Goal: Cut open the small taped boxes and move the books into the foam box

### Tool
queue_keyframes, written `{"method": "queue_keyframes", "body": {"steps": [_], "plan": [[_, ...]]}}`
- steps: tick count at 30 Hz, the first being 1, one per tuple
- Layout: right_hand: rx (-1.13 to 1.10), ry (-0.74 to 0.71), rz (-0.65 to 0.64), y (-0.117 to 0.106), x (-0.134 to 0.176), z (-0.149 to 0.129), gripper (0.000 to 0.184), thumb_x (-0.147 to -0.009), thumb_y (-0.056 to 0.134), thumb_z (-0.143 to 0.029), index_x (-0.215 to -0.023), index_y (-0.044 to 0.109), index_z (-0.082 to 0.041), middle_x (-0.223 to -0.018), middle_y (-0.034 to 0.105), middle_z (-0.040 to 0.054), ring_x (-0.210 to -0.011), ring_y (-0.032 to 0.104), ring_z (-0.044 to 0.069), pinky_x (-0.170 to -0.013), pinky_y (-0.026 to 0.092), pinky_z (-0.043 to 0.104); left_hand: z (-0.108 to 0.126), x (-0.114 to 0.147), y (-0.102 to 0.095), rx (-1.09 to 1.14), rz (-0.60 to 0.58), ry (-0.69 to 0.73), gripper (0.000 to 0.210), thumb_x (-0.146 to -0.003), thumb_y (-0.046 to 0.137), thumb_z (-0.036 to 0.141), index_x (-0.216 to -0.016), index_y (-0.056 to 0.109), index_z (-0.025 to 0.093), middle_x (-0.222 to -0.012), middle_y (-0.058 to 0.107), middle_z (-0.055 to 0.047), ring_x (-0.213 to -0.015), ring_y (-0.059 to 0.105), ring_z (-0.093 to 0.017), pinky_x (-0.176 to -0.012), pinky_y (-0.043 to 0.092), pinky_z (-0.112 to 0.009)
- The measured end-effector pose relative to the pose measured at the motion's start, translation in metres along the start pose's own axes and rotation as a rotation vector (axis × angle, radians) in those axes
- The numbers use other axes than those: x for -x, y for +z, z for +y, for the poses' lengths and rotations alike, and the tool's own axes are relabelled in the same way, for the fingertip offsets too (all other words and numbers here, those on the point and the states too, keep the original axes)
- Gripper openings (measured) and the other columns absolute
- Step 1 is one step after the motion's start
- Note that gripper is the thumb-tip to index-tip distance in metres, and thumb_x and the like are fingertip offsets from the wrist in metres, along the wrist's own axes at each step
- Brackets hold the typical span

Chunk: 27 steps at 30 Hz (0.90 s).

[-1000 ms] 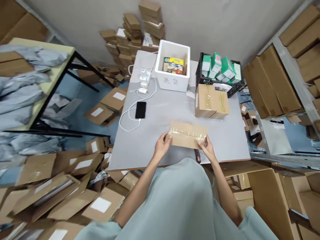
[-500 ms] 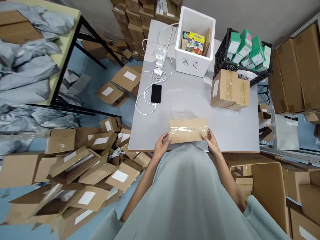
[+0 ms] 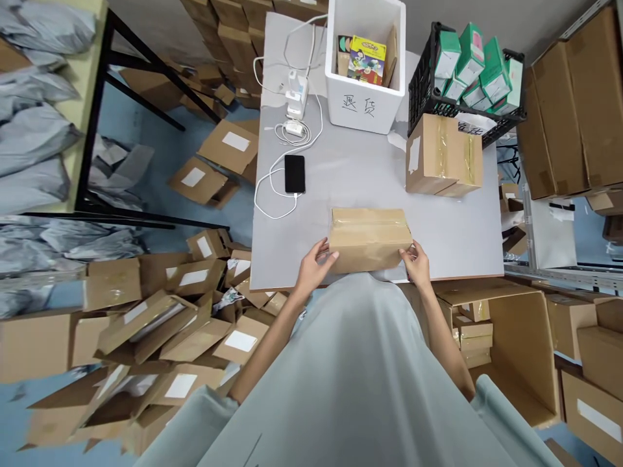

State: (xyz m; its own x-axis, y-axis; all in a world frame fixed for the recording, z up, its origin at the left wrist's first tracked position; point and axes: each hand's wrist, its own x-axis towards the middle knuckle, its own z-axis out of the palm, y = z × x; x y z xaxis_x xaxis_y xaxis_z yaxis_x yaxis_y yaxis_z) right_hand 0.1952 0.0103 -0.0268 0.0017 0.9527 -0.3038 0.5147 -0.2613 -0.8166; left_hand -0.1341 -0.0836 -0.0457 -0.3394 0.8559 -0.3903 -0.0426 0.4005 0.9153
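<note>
A taped cardboard box (image 3: 370,239) is at the front edge of the grey table (image 3: 350,168), right before my body, its top and near side showing. At the box's left end is my left hand (image 3: 314,266), thumb against the near side and fingers round the corner, partly hidden. My right hand (image 3: 416,263) grips the right end, its thumb on the near side and its fingers behind the edge. The box is held between both hands.
Charging on the table's left is a black phone (image 3: 294,174), near a power strip (image 3: 296,94). Behind stand a white foam box (image 3: 365,107) and a black crate (image 3: 422,91) of green boxes. Two taped cartons (image 3: 440,155) sit right. Opened cartons (image 3: 195,337) pile up left.
The cardboard box has tilted between my hands, so its near side and top seam now show. Both hands have moved with it. The camera view has shifted slightly.
</note>
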Motion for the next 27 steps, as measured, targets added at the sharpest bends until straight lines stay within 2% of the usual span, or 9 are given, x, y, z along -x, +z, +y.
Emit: {"method": "queue_keyframes", "body": {"steps": [3, 5, 7, 11, 15, 19, 23, 27], "plan": [[0.038, 0.003, 0.034, -0.003, -0.019, -0.008, 0.069, -0.091, 0.071, -0.071, -0.129, 0.077, -0.014, -0.122, 0.084, 0.0195, -0.110, 0.081, 0.034, -0.106, 0.063, 0.049, 0.001, -0.016, 0.010, -0.037, 0.102, -0.014, 0.054, -0.094, 0.077, 0.052, -0.133, 0.072, 0.015, -0.135, 0.079, -0.017, -0.128, 0.076, -0.032, -0.118, 0.057, -0.050], [0.063, -0.005, 0.037, -0.001, -0.033, -0.010, 0.062, -0.091, 0.070, -0.072, -0.115, 0.080, -0.016, -0.115, 0.086, 0.0177, -0.107, 0.082, 0.034, -0.103, 0.064, 0.047, -0.001, -0.028, 0.017, -0.080, 0.156, -0.033, 0.046, -0.096, 0.073, 0.053, -0.123, 0.074, 0.016, -0.129, 0.082, -0.016, -0.122, 0.077, -0.032, -0.117, 0.057, -0.051], [0.075, -0.021, 0.032, 0.002, -0.047, -0.011, 0.059, -0.092, 0.069, -0.072, -0.111, 0.081, -0.017, -0.113, 0.086, 0.0165, -0.108, 0.082, 0.033, -0.103, 0.063, 0.045, -0.004, -0.040, 0.022, -0.063, 0.201, -0.062, 0.044, -0.095, 0.074, 0.051, -0.122, 0.072, 0.016, -0.125, 0.082, -0.016, -0.118, 0.078, -0.030, -0.114, 0.058, -0.049], [0.082, -0.057, -0.062, 0.007, -0.074, -0.006, 0.062, -0.094, 0.069, -0.067, -0.121, 0.079, -0.013, -0.127, 0.083, 0.0192, -0.114, 0.079, 0.032, -0.107, 0.061, 0.045, -0.011, -0.060, 0.031, 0.064, 0.226, -0.098, 0.044, -0.090, 0.075, 0.033, -0.128, 0.066, 0.014, -0.128, 0.079, -0.017, -0.119, 0.077, -0.026, -0.113, 0.059, -0.043], [0.070, -0.056, -0.162, 0.012, -0.091, 0.003, 0.068, -0.093, 0.071, -0.067, -0.131, 0.076, -0.011, -0.134, 0.080, 0.0215, -0.116, 0.079, 0.031, -0.107, 0.061, 0.045, -0.017, -0.068, 0.039, 0.067, 0.228, -0.092, 0.045, -0.085, 0.072, 0.021, -0.130, 0.066, 0.016, -0.136, 0.077, -0.015, -0.126, 0.074, -0.025, -0.118, 0.055, -0.044], [0.052, -0.046, -0.237, 0.013, -0.092, 0.015, 0.069, -0.091, 0.072, -0.074, -0.130, 0.078, -0.017, -0.135, 0.081, 0.0186, -0.120, 0.078, 0.032, -0.109, 0.061, 0.046, -0.025, -0.061, 0.040, 0.069, 0.224, -0.102, 0.046, -0.086, 0.075, 0.027, -0.130, 0.068, 0.015, -0.138, 0.077, -0.016, -0.129, 0.073, -0.029, -0.119, 0.055, -0.047], [0.009, -0.038, -0.304, 0.007, -0.077, 0.028, 0.078, -0.087, 0.075, -0.077, -0.139, 0.074, -0.019, -0.143, 0.077, 0.0178, -0.121, 0.079, 0.032, -0.107, 0.063, 0.045, -0.038, -0.041, 0.037, 0.088, 0.204, -0.113, 0.049, -0.089, 0.080, 0.040, -0.131, 0.068, 0.017, -0.141, 0.076, -0.016, -0.134, 0.072, -0.030, -0.123, 0.053, -0.048], [-0.033, -0.027, -0.396, 0.002, -0.059, 0.042, 0.083, -0.083, 0.080, -0.075, -0.145, 0.071, -0.020, -0.150, 0.073, 0.0175, -0.122, 0.078, 0.031, -0.108, 0.063, 0.046, -0.051, -0.022, 0.034, 0.102, 0.117, -0.144, 0.061, -0.083, 0.087, 0.046, -0.134, 0.067, 0.018, -0.148, 0.072, -0.019, -0.140, 0.069, -0.035, -0.124, 0.051, -0.052]]}}
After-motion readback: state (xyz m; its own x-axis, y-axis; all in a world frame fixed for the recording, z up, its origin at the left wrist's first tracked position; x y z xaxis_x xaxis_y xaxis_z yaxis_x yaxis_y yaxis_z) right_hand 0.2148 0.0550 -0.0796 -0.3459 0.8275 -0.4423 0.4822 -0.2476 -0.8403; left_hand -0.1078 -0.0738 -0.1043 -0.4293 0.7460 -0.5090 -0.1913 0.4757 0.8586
